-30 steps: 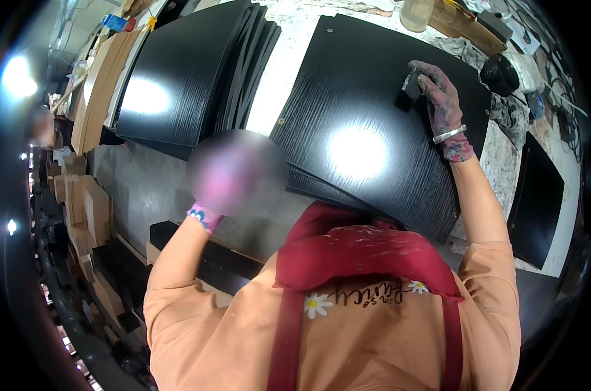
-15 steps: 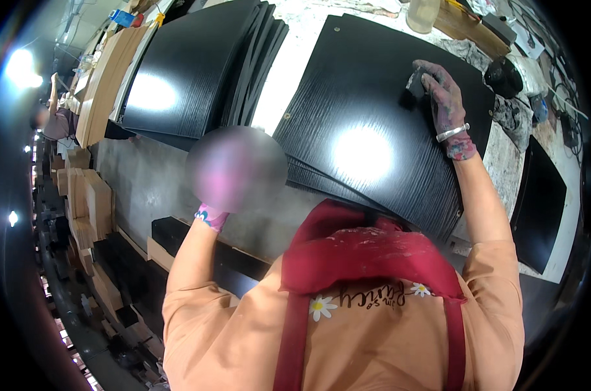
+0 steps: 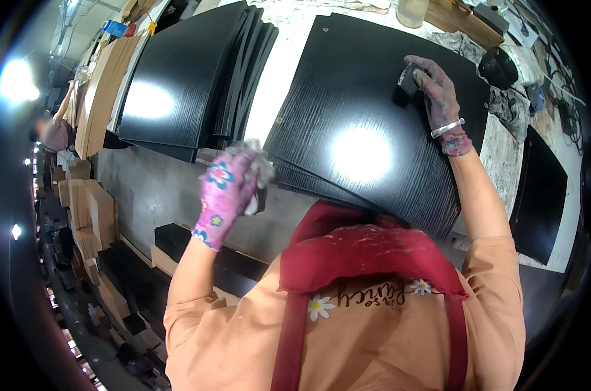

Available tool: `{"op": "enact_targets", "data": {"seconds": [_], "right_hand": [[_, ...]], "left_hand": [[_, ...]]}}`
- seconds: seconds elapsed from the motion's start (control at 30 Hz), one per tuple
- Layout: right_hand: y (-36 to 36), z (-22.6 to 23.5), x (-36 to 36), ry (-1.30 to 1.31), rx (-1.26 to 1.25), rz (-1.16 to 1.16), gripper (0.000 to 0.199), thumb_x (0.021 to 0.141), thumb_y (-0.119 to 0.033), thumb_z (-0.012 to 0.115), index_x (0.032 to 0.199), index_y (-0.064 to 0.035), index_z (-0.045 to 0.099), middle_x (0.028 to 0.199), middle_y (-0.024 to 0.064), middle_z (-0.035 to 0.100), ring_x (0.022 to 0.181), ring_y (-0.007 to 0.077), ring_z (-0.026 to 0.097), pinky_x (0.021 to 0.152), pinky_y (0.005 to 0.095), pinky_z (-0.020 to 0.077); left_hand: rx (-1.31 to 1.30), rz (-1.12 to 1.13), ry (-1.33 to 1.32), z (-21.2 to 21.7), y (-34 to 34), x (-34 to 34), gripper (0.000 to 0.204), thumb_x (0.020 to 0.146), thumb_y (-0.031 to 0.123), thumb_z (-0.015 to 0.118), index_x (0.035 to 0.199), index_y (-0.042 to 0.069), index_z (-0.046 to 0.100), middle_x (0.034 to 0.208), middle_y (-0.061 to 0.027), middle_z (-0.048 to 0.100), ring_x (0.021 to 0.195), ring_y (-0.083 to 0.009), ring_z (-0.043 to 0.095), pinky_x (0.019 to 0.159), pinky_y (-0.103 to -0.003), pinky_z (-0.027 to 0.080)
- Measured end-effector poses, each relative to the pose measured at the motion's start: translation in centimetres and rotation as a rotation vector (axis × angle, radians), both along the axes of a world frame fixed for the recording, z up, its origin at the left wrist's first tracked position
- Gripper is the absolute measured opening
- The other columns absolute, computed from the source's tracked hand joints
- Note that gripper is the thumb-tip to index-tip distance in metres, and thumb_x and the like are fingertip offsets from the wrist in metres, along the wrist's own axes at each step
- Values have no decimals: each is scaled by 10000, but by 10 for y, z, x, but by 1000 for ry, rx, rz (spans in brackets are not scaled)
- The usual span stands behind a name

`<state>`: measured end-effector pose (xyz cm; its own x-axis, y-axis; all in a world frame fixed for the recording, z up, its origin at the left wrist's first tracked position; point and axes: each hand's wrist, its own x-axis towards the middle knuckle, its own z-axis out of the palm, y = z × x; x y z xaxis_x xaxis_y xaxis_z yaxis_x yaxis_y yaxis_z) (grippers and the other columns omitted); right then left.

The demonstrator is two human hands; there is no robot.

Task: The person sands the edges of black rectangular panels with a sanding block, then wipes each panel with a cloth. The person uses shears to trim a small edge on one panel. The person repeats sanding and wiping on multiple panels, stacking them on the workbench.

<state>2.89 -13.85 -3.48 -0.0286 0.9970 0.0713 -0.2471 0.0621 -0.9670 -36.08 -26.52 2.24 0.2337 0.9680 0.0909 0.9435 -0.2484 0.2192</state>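
A black wood-grain panel point(image 3: 367, 85) lies on a stack in front of me, with small round metal fittings near its corners. Above its right part, my right hand point(image 3: 437, 94), in a stained glove, is closed on a small dark block point(image 3: 407, 81). My left hand point(image 3: 227, 189), in a pink flowered glove, is closed round a crumpled grey-white rag point(image 3: 259, 171). It hangs off the bench's front edge, between the panel stack and a second pile of black panels point(image 3: 178, 78) on the left.
A cloudy container point(image 3: 412, 12) stands at the back. Dark rags point(image 3: 509, 111) and a black round object point(image 3: 499, 68) lie to the right, near another black panel point(image 3: 538, 195). Stacked brown boards point(image 3: 103, 98) stand at left; a person point(image 3: 59, 130) is beyond them.
My left hand has come into clear view with the rag in it, little moved. My right hand has shifted slightly left and up with the block. The view has tilted a little.
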Motion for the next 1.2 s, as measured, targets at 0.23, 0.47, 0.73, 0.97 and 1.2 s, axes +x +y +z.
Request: {"op": "enact_targets", "data": {"seconds": [0.23,0.47,0.73,0.97,1.2], "right_hand": [[-1,0,-1,-66,-1,3,324,908,-108,590,1204,23,598,1014,11,625,925,68,566,862,198,431],[-2,7,-1,-112,-33,-23,326,902,-99,585,1208,14,600,1002,-6,608,902,52,539,846,187,417],[-20,22,4,15,-57,-49,341,890,-134,602,1192,25,595,1010,30,622,909,97,581,860,230,451],[-147,15,122,545,20,-511,368,973,-212,506,1247,31,549,1030,128,635,895,220,629,909,379,516],[-233,-1,102,809,-40,-821,325,959,-253,510,1188,-36,588,1003,157,634,861,306,628,877,473,526]], "left_hand": [[390,5,45,16,98,23,263,852,235,659,1107,174,649,1098,-73,628,975,-288,631,793,-389,534],[286,-8,-22,33,255,51,463,915,385,605,1318,168,538,1281,-159,549,1179,-346,543,980,-437,446],[135,-283,-138,36,245,51,510,930,310,628,1355,66,490,1250,-209,591,1190,-354,555,1001,-409,440],[-674,-98,-503,7,123,1,572,968,132,566,1483,103,321,1241,-84,571,1094,-182,564,904,-291,485],[-1019,17,-769,-12,88,-22,581,965,394,567,1418,73,395,1196,-57,543,971,-154,578,860,-327,508]]}}
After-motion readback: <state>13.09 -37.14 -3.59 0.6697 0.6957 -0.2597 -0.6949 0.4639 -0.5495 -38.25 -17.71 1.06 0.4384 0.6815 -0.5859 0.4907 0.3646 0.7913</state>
